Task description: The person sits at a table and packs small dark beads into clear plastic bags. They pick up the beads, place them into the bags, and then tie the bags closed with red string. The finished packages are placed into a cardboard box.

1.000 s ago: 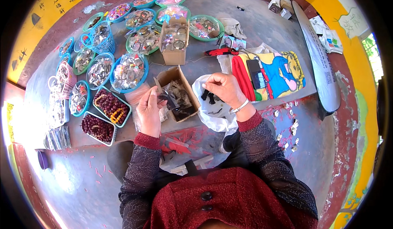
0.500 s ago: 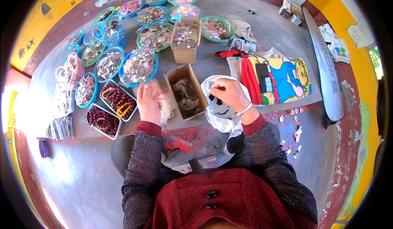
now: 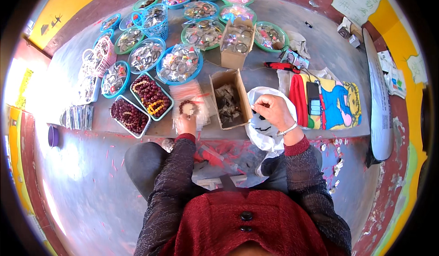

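Observation:
My left hand [image 3: 186, 124] is closed at the near side of a stack of clear plastic bags [image 3: 201, 98]. A dark reddish-brown beaded bracelet [image 3: 181, 105] shows as a ring at its fingertips, above the bags. My right hand [image 3: 275, 113], with a pale bangle at its wrist, is pinched closed over an open white plastic bag [image 3: 286, 99]. What its fingertips hold, if anything, is too small to make out. Small black pieces lie inside the white bag. Between my hands stands an open cardboard box [image 3: 249, 111] with crumpled clear-bagged items inside.
Two trays of dark bead strings, a maroon one [image 3: 129, 115] and one with yellow beads [image 3: 152, 96], stand at left. Beyond are several baskets of bagged trinkets, including a blue basket [image 3: 200, 68], and another cardboard box [image 3: 233, 59]. A phone [image 3: 313, 97] lies on a colourful folded towel [image 3: 336, 105].
The whole view has shifted. My left hand has moved from the far left of the clear bags to their near side, and the beaded bracelet now shows at its fingers. My right hand stays pinched.

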A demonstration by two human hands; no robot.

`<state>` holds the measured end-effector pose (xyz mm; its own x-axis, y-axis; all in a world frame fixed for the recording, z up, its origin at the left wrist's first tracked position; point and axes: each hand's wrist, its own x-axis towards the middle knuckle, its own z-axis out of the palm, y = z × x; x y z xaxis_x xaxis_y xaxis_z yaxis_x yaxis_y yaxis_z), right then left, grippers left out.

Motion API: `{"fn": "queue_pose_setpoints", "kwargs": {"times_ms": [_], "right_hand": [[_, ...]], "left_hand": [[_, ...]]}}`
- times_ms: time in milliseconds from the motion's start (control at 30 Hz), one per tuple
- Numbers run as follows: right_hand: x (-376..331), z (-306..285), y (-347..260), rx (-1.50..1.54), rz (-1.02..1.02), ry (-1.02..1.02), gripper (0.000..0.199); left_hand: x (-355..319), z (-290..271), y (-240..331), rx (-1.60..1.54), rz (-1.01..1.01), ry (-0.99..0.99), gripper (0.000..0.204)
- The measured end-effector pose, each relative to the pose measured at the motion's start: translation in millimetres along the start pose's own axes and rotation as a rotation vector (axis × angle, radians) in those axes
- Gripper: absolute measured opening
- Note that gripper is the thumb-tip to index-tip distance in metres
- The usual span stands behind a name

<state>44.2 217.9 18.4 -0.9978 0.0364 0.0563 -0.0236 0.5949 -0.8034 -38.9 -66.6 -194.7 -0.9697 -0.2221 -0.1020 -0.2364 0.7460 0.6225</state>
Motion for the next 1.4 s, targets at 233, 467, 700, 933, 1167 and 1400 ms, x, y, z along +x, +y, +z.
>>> {"fn": "queue_pose_setpoints", "kwargs": {"times_ms": [233,467,700,933,1167,1400], "right_hand": [[0.8,6.5,-2.1,-0.004,0.002,-0.053,0.018],[1.4,15.6,-2.4,0.031,0.013,-0.08,0.018],[1.3,13.8,-6.8,-0.016,-0.01,-0.083,0.017],[-1.3,11.3,-9.3,-0.037,-0.041,-0.06,0.016],[0.1,14.9,-7.9,-0.037,-0.057,-0.08,0.016],[2.9,20.7,-11.9,-0.057,-0.059,-0.127,0.015]], "left_hand": [[-15.9,2.1,5.9,0.141,-0.095,-0.03,0.049],[-0.3,20.4,-7.6,-0.008,-0.171,-0.033,0.026],[36.1,4.1,-32.5,-0.598,-0.218,0.255,0.01],[49.6,-14.1,-24.9,-1.246,-0.179,0.199,0.017],[16.5,12.9,9.7,-0.6,-0.177,-0.312,0.022],[29.5,52.4,24.2,-0.007,-0.176,-0.161,0.046]]}}
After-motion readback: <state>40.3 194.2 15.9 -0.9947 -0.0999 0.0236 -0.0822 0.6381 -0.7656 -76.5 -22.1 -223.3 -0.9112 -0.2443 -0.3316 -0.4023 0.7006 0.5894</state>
